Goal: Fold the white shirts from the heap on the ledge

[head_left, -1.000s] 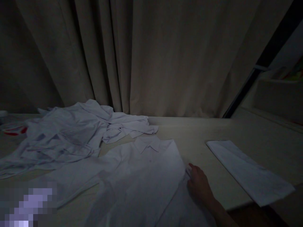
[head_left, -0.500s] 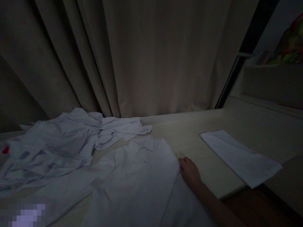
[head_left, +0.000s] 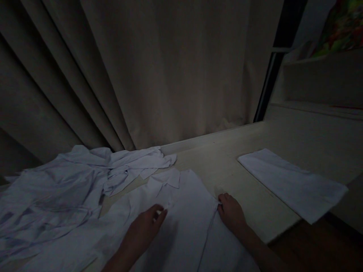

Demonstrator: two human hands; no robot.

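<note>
A white collared shirt point(head_left: 184, 211) lies spread flat on the pale table point(head_left: 227, 166), collar toward the curtain. My left hand point(head_left: 143, 228) rests flat on the shirt's chest, fingers pointing toward the collar. My right hand point(head_left: 231, 213) sits at the shirt's right edge with its fingertips on the fabric fold near the shoulder. Whether it pinches the cloth is hard to tell in the dim light.
A heap of crumpled white shirts point(head_left: 56, 185) lies at the left. One folded white garment point(head_left: 292, 183) rests at the right near the table's edge. A beige curtain point(head_left: 170, 75) hangs behind the table. A shelf point(head_left: 320, 79) stands at the far right.
My left hand has come into view and landed on the shirt's chest. The view has swung to the right and tilted. My right hand stays at the shirt's right edge.
</note>
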